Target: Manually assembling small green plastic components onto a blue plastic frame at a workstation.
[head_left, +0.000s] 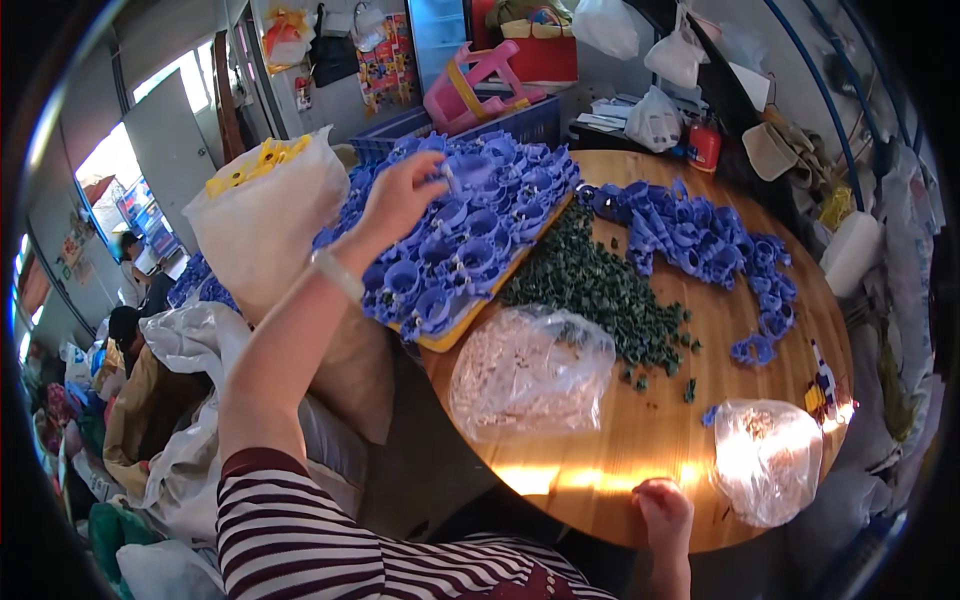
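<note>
My left hand (405, 195) reaches out over a yellow-edged tray (445, 340) heaped with blue cup-shaped plastic parts (480, 222). Its fingers are bent together at a blurred blue part (464, 172), which it seems to pinch. At the table's near edge is my right hand (664, 505), fingers curled together; whatever they may hold is too small to make out. Small dark green plastic pieces (590, 275) lie piled beside the tray. Clear bags of small pale pieces rest on the wood, one bag (532, 370) left of centre and another bag (768, 460) near my right hand.
More blue parts (700, 235) spread along the far right of the round wooden table (640, 440). A tall white sack (275, 215) with yellow pieces on top stands left of the tray. Behind are a pink plastic stool (480, 90) and a blue crate (535, 120).
</note>
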Demonstrator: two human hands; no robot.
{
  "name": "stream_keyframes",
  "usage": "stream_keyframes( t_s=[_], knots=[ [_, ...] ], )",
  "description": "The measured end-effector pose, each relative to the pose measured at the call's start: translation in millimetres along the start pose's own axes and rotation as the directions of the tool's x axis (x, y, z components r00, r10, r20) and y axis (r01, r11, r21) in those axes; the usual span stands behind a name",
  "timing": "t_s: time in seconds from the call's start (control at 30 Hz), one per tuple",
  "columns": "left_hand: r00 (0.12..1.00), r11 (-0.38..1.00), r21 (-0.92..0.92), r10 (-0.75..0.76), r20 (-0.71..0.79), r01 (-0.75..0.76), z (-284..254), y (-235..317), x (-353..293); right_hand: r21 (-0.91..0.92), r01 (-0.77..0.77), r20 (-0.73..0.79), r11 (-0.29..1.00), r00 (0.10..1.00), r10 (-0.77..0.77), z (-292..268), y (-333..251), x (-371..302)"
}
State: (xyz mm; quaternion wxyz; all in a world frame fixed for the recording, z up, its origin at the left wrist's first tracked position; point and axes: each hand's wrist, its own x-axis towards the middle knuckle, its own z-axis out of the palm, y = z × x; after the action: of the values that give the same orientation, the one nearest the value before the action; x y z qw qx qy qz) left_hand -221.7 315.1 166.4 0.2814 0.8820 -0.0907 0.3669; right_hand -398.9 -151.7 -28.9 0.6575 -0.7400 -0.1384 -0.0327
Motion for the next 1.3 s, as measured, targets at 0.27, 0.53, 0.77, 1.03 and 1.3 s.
stream_keyframes(
  t_s=[0.27, 0.53, 0.77, 1.03, 1.3],
  knots=[
    [0.971, 0.909, 0.381, -0.083, -0.226, 0.167, 51.6, -86.4, 133.5, -0.174, -0.261, 0.019, 0.950, 0.963, 0.268, 1.7, 2.6, -7.5],
    [0.980, 0.730, 0.655, -0.142, -0.138, 0.198, 101.8, -122.8, 114.1, -0.163, -0.326, -0.009, 0.931, 0.944, 0.329, 4.8, -9.7, -5.9],
    [0.997, 0.905, 0.418, 0.076, 0.035, -0.083, 84.7, -50.6, 95.6, -0.165, -0.158, 0.027, 0.974, 0.986, 0.164, 10.6, -25.3, 18.6],
    [0.726, 0.824, 0.026, 0.484, 0.489, -0.566, 189.7, 83.7, 23.2, -0.446, 0.154, 0.107, 0.882, 0.987, -0.118, 9.7, -23.1, 13.8],
    [0.766, 0.995, 0.093, -0.026, 0.643, -0.045, 316.0, 63.2, 114.7, -0.428, 0.175, 0.133, 0.887, 0.983, -0.130, 6.2, -18.6, 9.9]
  ],
)
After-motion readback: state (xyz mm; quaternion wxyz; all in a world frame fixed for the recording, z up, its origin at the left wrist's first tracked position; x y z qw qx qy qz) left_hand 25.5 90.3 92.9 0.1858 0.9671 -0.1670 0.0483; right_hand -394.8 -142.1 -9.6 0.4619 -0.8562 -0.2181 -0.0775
